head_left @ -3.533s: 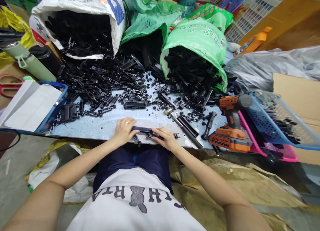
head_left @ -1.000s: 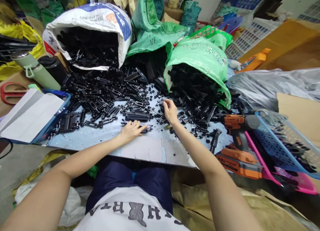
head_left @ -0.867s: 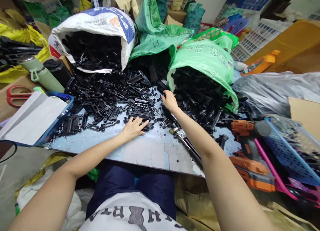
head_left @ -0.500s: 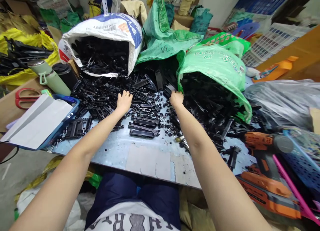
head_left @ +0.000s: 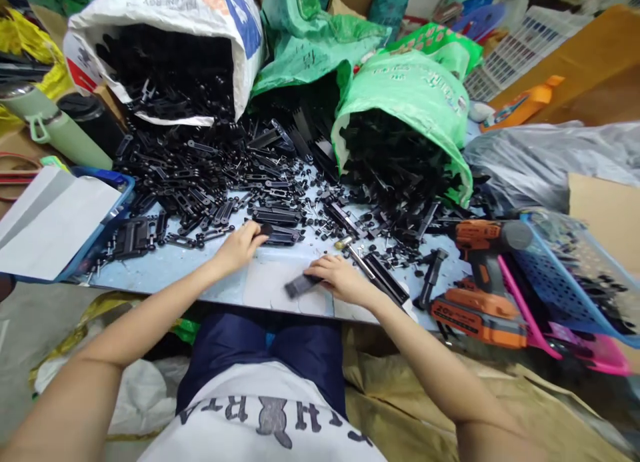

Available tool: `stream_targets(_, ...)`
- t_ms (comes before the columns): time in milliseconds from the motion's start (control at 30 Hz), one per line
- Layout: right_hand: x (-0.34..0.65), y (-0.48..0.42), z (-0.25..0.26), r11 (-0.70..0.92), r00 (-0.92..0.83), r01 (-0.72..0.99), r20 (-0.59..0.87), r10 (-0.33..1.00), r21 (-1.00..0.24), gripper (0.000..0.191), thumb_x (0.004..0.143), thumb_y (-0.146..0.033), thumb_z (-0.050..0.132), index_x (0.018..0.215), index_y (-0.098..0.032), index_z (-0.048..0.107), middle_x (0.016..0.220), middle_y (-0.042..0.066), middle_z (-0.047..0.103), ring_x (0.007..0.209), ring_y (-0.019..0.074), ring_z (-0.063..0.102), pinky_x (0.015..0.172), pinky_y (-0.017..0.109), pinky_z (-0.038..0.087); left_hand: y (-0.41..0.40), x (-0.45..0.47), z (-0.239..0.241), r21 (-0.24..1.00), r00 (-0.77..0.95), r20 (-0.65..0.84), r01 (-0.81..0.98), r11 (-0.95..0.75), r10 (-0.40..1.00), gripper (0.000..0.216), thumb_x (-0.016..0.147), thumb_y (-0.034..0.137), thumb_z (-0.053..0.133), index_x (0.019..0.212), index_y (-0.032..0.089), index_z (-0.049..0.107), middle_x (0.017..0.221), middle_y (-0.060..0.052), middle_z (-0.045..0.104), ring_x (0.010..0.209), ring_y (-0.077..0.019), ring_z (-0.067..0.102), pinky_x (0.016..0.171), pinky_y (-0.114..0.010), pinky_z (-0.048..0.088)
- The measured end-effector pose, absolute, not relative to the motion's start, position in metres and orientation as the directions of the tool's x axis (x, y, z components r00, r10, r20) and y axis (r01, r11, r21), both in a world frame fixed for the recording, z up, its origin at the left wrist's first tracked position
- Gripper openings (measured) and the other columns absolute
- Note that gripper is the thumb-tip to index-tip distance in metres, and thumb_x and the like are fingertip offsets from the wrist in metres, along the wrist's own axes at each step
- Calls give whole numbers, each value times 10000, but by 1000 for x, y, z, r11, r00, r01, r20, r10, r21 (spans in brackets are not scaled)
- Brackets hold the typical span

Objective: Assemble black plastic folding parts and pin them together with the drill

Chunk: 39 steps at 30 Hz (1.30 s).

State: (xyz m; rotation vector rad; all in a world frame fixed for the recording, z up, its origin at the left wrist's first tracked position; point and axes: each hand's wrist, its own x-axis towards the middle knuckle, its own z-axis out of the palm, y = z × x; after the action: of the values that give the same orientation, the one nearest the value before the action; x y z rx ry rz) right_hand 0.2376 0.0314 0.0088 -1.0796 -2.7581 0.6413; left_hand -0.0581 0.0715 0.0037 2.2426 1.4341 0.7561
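Observation:
My right hand [head_left: 334,277] is near the front edge of the pale blue table [head_left: 180,265], its fingers closed on a flat black plastic strip [head_left: 301,285] that lies on the tabletop. My left hand [head_left: 241,243] rests further back, its fingertips pinched on a small black part [head_left: 265,230] beside a short stack of assembled black pieces [head_left: 278,217]. A broad heap of loose black plastic parts [head_left: 200,175] spreads across the table behind both hands.
A white sack [head_left: 165,49] and a green sack [head_left: 400,109] full of black parts lie open at the back. An orange cordless drill [head_left: 473,275] and blue and pink baskets [head_left: 565,275] stand on the right. A blue tray with white sheets [head_left: 55,215] and a green bottle [head_left: 55,125] are on the left.
Both hands have drawn back from the heap at the sacks toward the table's front edge. My right hand now holds a black strip, my left a small black part.

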Motion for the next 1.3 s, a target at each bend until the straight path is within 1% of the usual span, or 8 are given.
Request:
stream_targets(167, 213, 10, -10, 215, -219, 954, 4, 976, -208, 459, 879, -430, 434, 1238, -150, 488, 1128, 167, 503, 1003, 293, 494, 829, 423, 416, 8, -35, -14, 765, 247, 92, 603, -227, 965, 165, 903, 317, 363, 813, 196, 430, 709, 9, 503, 661, -135, 514, 633, -257, 394)
stream_targets(433, 179, 9, -15, -197, 190, 959, -53, 980, -205, 761, 794, -636, 456, 1324, -95, 384, 1096, 211, 492, 1030, 351, 508, 784, 440, 442, -19, -8, -17, 907, 68, -6, 421, -23, 998, 187, 891, 369, 407, 841, 192, 441, 578, 58, 455, 504, -98, 499, 520, -215, 380)
stream_targets(567, 185, 0, -13, -70, 34, 861, -81, 996, -504, 519, 883, -501, 392, 1256, -160, 509, 992, 129, 547, 931, 245, 564, 843, 389, 437, -27, 2, -23, 967, 54, -15, 256, 1, 998, 222, 875, 389, 459, 963, 185, 454, 728, 31, 527, 462, -57, 486, 474, -192, 387)
stream_targets(700, 168, -10, -12, -12, -59, 334, -34, 998, -943, 519, 896, -522, 342, 1258, -201, 528, 933, 66, 599, 879, 190, 572, 833, 349, 468, -28, 14, -21, 989, 73, 9, 150, -20, 997, 366, 882, 377, 464, 1200, 198, 444, 902, -18, 569, 532, -59, 528, 507, -196, 435)
stream_targets(833, 149, -19, -11, -240, -83, -122, -232, 969, -963, 591, 857, -583, 391, 1334, -239, 441, 919, 38, 625, 702, 158, 593, 600, 301, 525, -24, 16, -10, 947, 90, 147, 274, -167, 985, 332, 891, 317, 464, 1183, 189, 558, 978, -64, 607, 890, -160, 589, 801, -286, 480)
stream_targets(933, 156, -19, -9, -231, -128, -99, -218, 967, -968, 592, 842, -561, 446, 1337, -237, 441, 866, 30, 620, 621, 129, 571, 520, 268, 520, -24, 10, -4, 897, 150, 184, 379, -228, 971, 329, 898, 300, 455, 1179, 187, 582, 944, -68, 611, 902, -172, 579, 842, -317, 469)
stream_targets(1133, 173, -18, -5, 205, -319, 220, 128, 939, -954, 444, 865, -432, 493, 1276, -266, 516, 883, 23, 552, 590, 84, 544, 542, 245, 524, -35, 9, -3, 817, 156, 309, 462, -346, 938, 329, 916, 294, 427, 1183, 179, 581, 882, -60, 593, 814, -147, 577, 760, -285, 485)
stream_targets(1300, 147, -32, -5, 281, -95, 233, 266, 959, -931, 468, 906, -446, 400, 1333, -261, 453, 1040, 89, 574, 714, 141, 588, 587, 273, 547, -38, 28, 2, 775, -99, 542, 443, -450, 835, 328, 930, 247, 390, 1200, 156, 553, 963, -96, 597, 877, -152, 571, 778, -291, 490)
